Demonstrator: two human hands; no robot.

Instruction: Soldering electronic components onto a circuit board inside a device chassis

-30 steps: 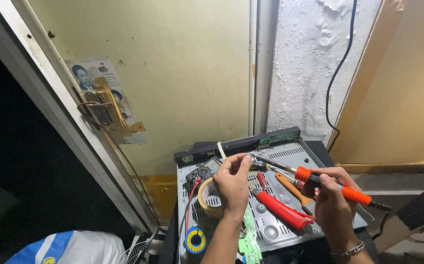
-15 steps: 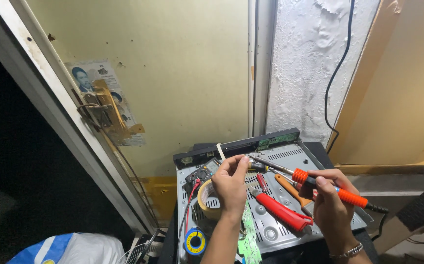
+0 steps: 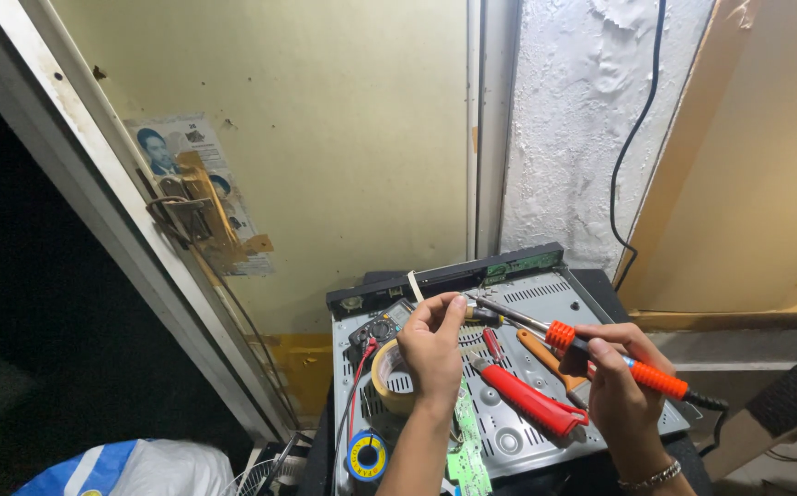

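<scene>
Yellowish wall (image 3: 343,138), white rough plaster (image 3: 573,119), dark doorway (image 3: 22,303).

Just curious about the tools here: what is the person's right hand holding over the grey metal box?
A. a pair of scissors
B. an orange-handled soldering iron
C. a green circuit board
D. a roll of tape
B: the right hand grips the orange-handled soldering iron, whose metal tip points toward the small part pinched in the left hand, above the grey metal box.
</scene>
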